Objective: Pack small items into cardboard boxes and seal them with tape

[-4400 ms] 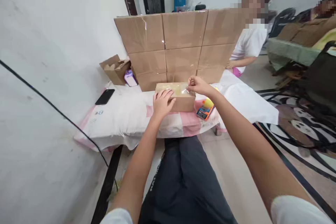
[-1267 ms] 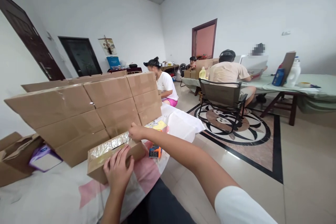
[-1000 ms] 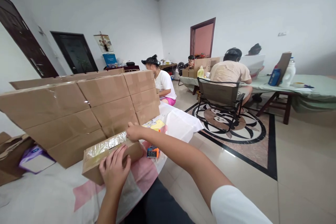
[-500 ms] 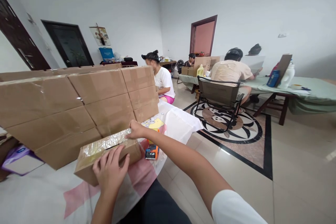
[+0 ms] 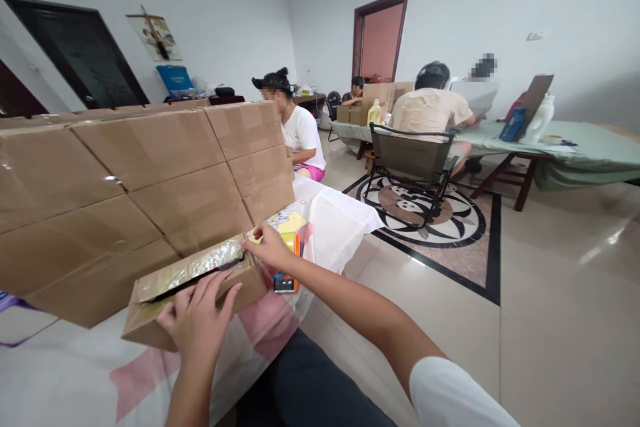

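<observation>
Brown rectangular cardboard box (image 5: 180,270), clear glossy tape (image 5: 223,252) along its gaping top, on white-and-pink cloth (image 5: 273,320). Left hand (image 5: 203,310) spread wide over near edge, seemingly steadying it; right hand (image 5: 267,247) narrowed at tape's right end, grip unclear.

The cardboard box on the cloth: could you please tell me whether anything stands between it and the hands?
Nothing visible does: the left hand rests on the near side of the cardboard box, and the right hand is at its right end. The orange-and-blue object lies beside that end, not between them.
</observation>
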Motion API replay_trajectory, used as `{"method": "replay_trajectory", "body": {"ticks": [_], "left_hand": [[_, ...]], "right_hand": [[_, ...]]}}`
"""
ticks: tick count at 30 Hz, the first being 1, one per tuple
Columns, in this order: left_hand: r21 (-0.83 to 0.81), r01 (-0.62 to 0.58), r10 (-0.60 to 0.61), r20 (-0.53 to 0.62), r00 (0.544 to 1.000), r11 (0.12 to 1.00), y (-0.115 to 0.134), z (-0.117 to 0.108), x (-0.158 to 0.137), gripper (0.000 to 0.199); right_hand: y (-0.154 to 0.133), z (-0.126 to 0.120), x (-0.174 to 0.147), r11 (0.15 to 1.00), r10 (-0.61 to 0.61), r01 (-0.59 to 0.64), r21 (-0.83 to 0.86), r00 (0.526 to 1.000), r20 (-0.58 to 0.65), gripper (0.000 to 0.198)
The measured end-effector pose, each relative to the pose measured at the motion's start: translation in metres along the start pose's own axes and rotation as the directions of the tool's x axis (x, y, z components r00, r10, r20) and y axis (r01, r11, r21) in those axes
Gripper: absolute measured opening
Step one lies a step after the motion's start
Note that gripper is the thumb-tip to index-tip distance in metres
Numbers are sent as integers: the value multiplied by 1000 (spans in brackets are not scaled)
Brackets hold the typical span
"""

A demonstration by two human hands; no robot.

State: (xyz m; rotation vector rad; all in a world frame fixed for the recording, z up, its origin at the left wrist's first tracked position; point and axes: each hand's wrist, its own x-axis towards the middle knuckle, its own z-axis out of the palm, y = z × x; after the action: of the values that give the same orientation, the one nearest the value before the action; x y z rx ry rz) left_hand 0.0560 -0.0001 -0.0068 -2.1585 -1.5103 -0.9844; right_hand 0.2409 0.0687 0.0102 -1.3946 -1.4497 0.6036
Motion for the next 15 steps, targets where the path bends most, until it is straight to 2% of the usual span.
{"method": "replay_trajectory", "body": {"ticks": [4, 7, 9, 11, 12, 15], "left_hand": [[-4, 1, -2, -40, 999, 1000, 0, 3, -1, 39], [-5, -6, 5, -85, 996, 1000, -1, 7, 0, 37], [-9, -14, 13, -109, 994, 1000, -4, 10, -2, 35], [-27, -37, 33, -120, 992, 999, -12, 11, -8, 33], [-44, -58, 52, -120, 991, 997, -17, 11, -13, 31], [-110, -136, 124, -112, 986, 985, -31, 4, -32, 24]], "right_hand": [[16, -43, -37, 981, -191, 194, 11, 971, -147, 7], [39, -82, -54, 976, -218, 215, -39, 951, -221, 4], [53, -99, -62, 974, -227, 219, -63, 949, -217, 9], [57, -102, -69, 950, -306, 298, -91, 947, -101, 29], [55, -98, -72, 925, -367, 364, -107, 930, -8, 47], [34, -71, -79, 826, -488, 539, -166, 830, 271, 106]]}}
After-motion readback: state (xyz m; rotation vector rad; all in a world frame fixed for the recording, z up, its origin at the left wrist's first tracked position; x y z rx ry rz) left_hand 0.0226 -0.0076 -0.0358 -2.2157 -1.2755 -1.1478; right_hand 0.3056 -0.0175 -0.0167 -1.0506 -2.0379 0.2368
